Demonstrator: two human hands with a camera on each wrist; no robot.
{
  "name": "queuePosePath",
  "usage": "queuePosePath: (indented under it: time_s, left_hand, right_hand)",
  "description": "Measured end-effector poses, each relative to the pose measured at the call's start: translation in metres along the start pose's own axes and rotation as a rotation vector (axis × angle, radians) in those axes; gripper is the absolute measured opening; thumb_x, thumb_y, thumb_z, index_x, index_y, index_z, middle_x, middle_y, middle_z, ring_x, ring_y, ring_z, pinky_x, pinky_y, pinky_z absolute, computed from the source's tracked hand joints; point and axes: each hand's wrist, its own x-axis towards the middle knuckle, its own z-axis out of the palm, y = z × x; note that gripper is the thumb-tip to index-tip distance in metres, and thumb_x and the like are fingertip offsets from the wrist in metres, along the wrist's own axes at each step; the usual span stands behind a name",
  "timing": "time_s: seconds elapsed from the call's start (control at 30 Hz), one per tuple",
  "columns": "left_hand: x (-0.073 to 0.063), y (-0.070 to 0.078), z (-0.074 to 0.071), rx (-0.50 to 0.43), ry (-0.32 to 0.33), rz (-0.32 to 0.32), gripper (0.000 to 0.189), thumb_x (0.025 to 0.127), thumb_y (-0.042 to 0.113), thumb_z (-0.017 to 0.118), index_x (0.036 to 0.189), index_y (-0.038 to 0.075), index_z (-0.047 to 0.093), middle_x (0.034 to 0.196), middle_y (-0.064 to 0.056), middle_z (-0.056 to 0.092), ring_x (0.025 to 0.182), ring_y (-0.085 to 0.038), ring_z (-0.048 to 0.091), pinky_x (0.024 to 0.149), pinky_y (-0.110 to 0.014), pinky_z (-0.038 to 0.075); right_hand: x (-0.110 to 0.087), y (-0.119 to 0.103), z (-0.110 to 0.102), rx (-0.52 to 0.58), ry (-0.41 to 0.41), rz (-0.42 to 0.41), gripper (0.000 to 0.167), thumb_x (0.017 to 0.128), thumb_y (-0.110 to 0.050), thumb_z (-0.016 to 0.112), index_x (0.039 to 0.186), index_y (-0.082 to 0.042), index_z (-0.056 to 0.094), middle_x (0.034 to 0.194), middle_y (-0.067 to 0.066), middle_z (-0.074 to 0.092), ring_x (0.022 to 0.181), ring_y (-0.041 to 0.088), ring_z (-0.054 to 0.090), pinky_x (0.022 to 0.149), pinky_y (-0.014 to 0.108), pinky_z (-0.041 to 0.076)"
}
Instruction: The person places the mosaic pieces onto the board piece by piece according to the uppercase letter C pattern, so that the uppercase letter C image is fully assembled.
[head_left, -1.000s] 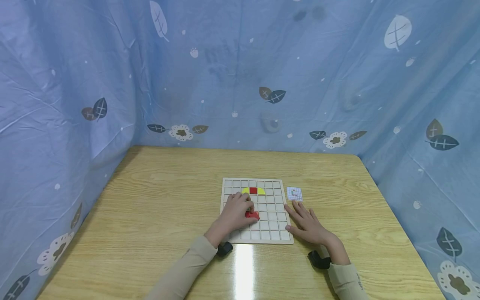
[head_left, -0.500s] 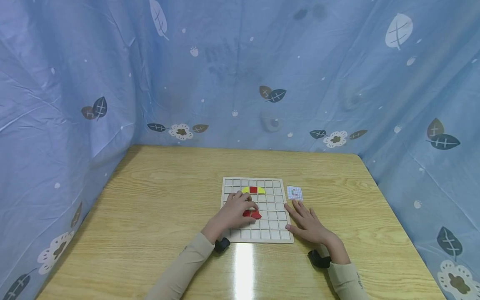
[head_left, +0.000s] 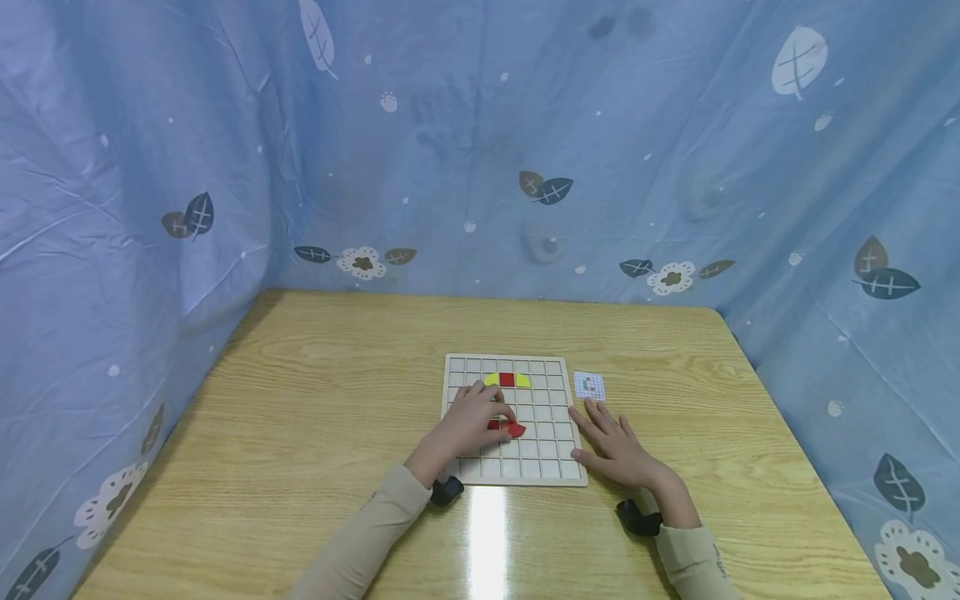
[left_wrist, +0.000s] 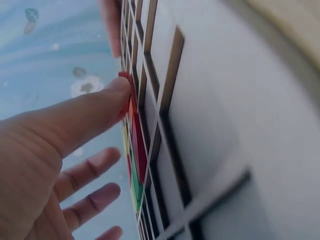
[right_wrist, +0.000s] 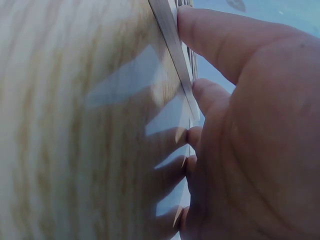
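My left hand [head_left: 467, 423] is over the white grid board [head_left: 551, 470] and pinches a small red tile [head_left: 517, 430] with a curved edge. In the left wrist view the thumb presses on this red tile [left_wrist: 123, 114], while the other fingers extend beyond it. Just left of it, a darker red tile [head_left: 493, 424] lies partly under the hand. A green tile [left_wrist: 135, 186] shows beside the red ones in the left wrist view. My right hand [head_left: 617, 454] is spread flat, thumb and index fingertips at the board's right edge, other fingers on the table.
Near the board's top, a red square tile [head_left: 507, 379] sits between two yellow tiles [head_left: 523, 381] with rounded corners. A small printed card [head_left: 589, 386] with a grid pattern lies right of the board. A blue curtain [head_left: 465, 150] surrounds the wooden table [head_left: 337, 367].
The curved red tile has turned and shifted slightly right in the left hand's fingers, away from the darker red tile. The right hand stays where it was.
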Motion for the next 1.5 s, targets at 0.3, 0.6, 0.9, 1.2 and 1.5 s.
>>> queuePosePath:
  time_s: [0.3, 0.6, 0.9, 1.2, 1.5]
  left_hand:
    - [0.003, 0.012, 0.002, -0.002, 0.051, -0.058, 0.021, 0.077, 0.039, 0.072, 0.094, 0.026, 0.071, 0.101, 0.004, 0.053, 0.093, -0.016, 0.042, 0.088, -0.042, 0.036]
    - [0.007, 0.019, 0.009, -0.013, 0.095, -0.086, 0.022, 0.075, 0.042, 0.074, 0.090, 0.027, 0.072, 0.096, 0.004, 0.053, 0.088, -0.015, 0.042, 0.081, -0.040, 0.038]
    - [0.009, 0.020, 0.011, 0.037, 0.110, -0.090, 0.022, 0.073, 0.044, 0.075, 0.089, 0.029, 0.073, 0.095, 0.005, 0.053, 0.086, -0.014, 0.042, 0.080, -0.038, 0.039]
    - [0.006, 0.022, 0.011, 0.060, 0.111, -0.108, 0.024, 0.075, 0.045, 0.073, 0.093, 0.031, 0.074, 0.095, 0.005, 0.055, 0.089, -0.015, 0.044, 0.084, -0.040, 0.038]
    - [0.003, 0.020, 0.010, 0.044, 0.119, -0.115, 0.024, 0.076, 0.044, 0.073, 0.095, 0.029, 0.074, 0.096, 0.005, 0.055, 0.088, -0.015, 0.044, 0.085, -0.042, 0.038]
  right_hand:
    - [0.000, 0.000, 0.002, 0.002, 0.023, -0.022, 0.066, 0.092, -0.034, 0.055, 0.146, -0.009, 0.027, 0.151, 0.024, 0.015, 0.137, 0.046, 0.007, 0.101, 0.069, 0.001]
    - [0.001, 0.001, 0.002, 0.000, 0.001, 0.005, 0.066, 0.092, -0.036, 0.053, 0.147, -0.012, 0.024, 0.153, 0.020, 0.012, 0.139, 0.043, 0.004, 0.102, 0.067, 0.000]
    - [0.000, 0.000, 0.001, -0.001, 0.001, 0.007, 0.066, 0.092, -0.035, 0.054, 0.147, -0.012, 0.025, 0.153, 0.021, 0.012, 0.139, 0.043, 0.004, 0.102, 0.067, 0.000]
    - [0.000, -0.001, 0.001, -0.008, -0.011, 0.017, 0.066, 0.093, -0.036, 0.052, 0.148, -0.011, 0.023, 0.153, 0.021, 0.008, 0.139, 0.043, 0.002, 0.103, 0.067, -0.002]
    - [-0.001, -0.002, 0.002, -0.007, -0.011, 0.015, 0.066, 0.094, -0.036, 0.051, 0.148, -0.010, 0.022, 0.153, 0.021, 0.007, 0.139, 0.043, 0.001, 0.103, 0.066, -0.004]
